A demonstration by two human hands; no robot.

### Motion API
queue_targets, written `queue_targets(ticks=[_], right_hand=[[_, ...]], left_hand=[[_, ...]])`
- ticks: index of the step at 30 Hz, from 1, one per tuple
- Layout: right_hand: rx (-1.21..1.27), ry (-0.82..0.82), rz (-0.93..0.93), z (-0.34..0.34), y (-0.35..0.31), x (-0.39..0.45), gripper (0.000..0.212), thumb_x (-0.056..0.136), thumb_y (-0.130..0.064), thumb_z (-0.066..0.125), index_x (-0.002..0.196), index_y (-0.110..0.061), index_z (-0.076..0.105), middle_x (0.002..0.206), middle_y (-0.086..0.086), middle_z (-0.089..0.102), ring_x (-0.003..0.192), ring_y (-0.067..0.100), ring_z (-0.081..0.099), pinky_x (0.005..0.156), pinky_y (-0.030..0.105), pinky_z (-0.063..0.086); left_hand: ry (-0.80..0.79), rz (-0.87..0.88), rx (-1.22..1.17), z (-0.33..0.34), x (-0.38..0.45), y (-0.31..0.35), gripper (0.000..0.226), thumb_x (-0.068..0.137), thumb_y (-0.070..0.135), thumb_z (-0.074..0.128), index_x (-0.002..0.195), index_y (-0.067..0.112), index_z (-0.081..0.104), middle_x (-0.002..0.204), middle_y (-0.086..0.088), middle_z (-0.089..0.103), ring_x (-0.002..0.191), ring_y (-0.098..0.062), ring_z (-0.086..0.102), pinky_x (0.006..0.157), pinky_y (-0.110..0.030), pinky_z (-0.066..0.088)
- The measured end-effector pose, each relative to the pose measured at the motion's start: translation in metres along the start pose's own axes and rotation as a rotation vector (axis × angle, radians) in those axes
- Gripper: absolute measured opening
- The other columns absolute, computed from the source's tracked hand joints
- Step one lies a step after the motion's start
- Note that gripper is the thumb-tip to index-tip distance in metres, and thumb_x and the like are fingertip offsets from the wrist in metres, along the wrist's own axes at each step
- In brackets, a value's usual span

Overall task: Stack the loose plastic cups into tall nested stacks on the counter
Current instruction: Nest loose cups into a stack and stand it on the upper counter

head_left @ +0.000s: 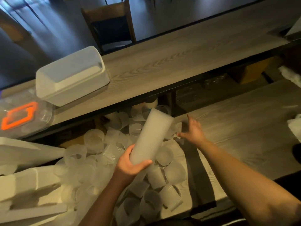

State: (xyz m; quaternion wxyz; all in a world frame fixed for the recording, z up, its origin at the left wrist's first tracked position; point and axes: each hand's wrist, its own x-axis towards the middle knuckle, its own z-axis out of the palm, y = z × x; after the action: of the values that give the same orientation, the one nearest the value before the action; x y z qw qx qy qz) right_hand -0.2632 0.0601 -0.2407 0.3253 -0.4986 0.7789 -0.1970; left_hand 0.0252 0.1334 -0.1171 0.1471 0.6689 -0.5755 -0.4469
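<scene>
Left hand (130,163) has its grip wrapped round the nested stack (150,139), tilted toward one o'clock over the loose cups (164,180) on the bench (244,128); right hand (193,130) spread wide, fingertips at a cup (176,128).

I can read no text anywhere in front of me. The nearest thing to a sign is an orange outline mark (19,115) on the clear plastic lid (27,111) at nine o'clock from my hands (a blocky frame shape, too blurred to show any letters or numbers). Everything else I see is bare and unlabelled.
</scene>
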Motion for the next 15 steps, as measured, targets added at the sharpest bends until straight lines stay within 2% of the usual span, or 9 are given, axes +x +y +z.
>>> queue_targets(ticks=[2, 7, 9, 11, 12, 15], right_hand=[[-0.073, -0.019, -0.018, 0.002, -0.002, 0.004, 0.103, 0.074, -0.033, 0.087, 0.157, -0.02, 0.025, 0.156, 0.006, 0.035, 0.145, 0.029, 0.031, 0.116, 0.048, 0.037], [-0.138, 0.004, -0.018, 0.002, 0.003, 0.006, 0.086, 0.075, -0.038, 0.085, 0.146, -0.018, 0.041, 0.145, 0.008, 0.042, 0.134, 0.028, 0.041, 0.111, 0.045, 0.042], [-0.028, 0.028, 0.046, 0.001, 0.006, 0.0, 0.08, 0.076, -0.033, 0.085, 0.143, -0.016, 0.043, 0.142, 0.007, 0.047, 0.129, 0.026, 0.047, 0.108, 0.044, 0.046], [0.179, 0.068, 0.135, -0.004, 0.009, -0.01, 0.077, 0.079, -0.027, 0.083, 0.143, -0.016, 0.042, 0.14, 0.008, 0.052, 0.119, 0.024, 0.057, 0.099, 0.042, 0.054], [0.275, 0.096, 0.159, -0.008, 0.009, -0.016, 0.075, 0.081, -0.025, 0.081, 0.143, -0.016, 0.04, 0.139, 0.008, 0.054, 0.116, 0.023, 0.06, 0.096, 0.042, 0.055], [0.436, 0.157, 0.113, -0.02, 0.006, -0.034, 0.071, 0.086, -0.028, 0.076, 0.146, -0.02, 0.038, 0.139, 0.003, 0.052, 0.125, 0.021, 0.053, 0.102, 0.04, 0.05]], left_hand=[[0.018, -0.005, 0.007, -0.001, 0.0, -0.001, 0.068, 0.072, 0.036, 0.087, 0.124, 0.029, 0.044, 0.114, 0.006, 0.051, 0.103, -0.014, 0.052, 0.083, -0.023, 0.043], [0.018, -0.012, -0.044, -0.004, -0.001, -0.008, 0.081, 0.063, 0.052, 0.089, 0.13, 0.027, 0.048, 0.117, 0.005, 0.056, 0.104, -0.015, 0.057, 0.084, -0.026, 0.05], [0.022, -0.006, -0.04, -0.004, 0.0, -0.008, 0.089, 0.05, 0.067, 0.083, 0.124, 0.029, 0.051, 0.113, 0.008, 0.057, 0.102, -0.012, 0.058, 0.082, -0.026, 0.052], [0.027, -0.006, -0.041, -0.004, 0.0, -0.008, 0.09, 0.044, 0.072, 0.075, 0.121, 0.033, 0.049, 0.111, 0.014, 0.056, 0.101, -0.009, 0.058, 0.081, -0.025, 0.052], [0.024, -0.007, -0.049, -0.003, 0.0, -0.008, 0.088, 0.043, 0.07, 0.075, 0.12, 0.035, 0.048, 0.111, 0.015, 0.056, 0.1, -0.006, 0.058, 0.079, -0.022, 0.052], [-0.005, 0.012, -0.055, -0.001, -0.001, -0.005, 0.08, 0.053, 0.058, 0.084, 0.12, 0.034, 0.048, 0.112, 0.015, 0.056, 0.098, -0.002, 0.058, 0.068, -0.013, 0.05]])
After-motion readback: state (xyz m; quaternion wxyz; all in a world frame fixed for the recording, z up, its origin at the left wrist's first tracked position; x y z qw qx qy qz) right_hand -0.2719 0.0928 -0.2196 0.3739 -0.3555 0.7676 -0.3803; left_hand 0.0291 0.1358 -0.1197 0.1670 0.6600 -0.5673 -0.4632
